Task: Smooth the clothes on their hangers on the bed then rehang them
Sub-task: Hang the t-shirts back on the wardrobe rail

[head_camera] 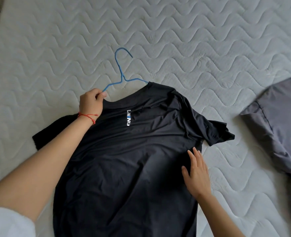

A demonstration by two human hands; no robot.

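Black T-shirt (pixel 124 159) spread front-up across the quilted mattress (pixel 192 40), collar pointing away, white and blue lettering printed just below the neckline, beyond the left wrist. Fabric mostly flat through the body, with shallow creases running down the middle between the two hands; far sleeve beyond the right fingertips bunched and folded over itself, the other sleeve poking out dark from under the left forearm. Blue wire hanger (pixel 122 72) only half inside the neck opening: one shoulder arm tucked into the collar on the right hand's side, the hook and the other shoulder arm lying bare on the mattress just past the left hand. Left hand (pixel 90 103) clamped on that bare arm of the hanger, thumb and fingers pinched together round the wire at the edge of the collar, heel of the hand resting on the shirt; red string bracelet (pixel 88 116) round the wrist, white sleeve (pixel 7 219) bunched near the elbow. Right hand (pixel 197 175) laid flat on the shirt's side edge below the crumpled sleeve, fingers apart and stretched out, gripping nothing. Off to the right of the right hand, well apart from the black shirt, grey garment (pixel 278 125) lying rumpled on the mattress, running out of view.
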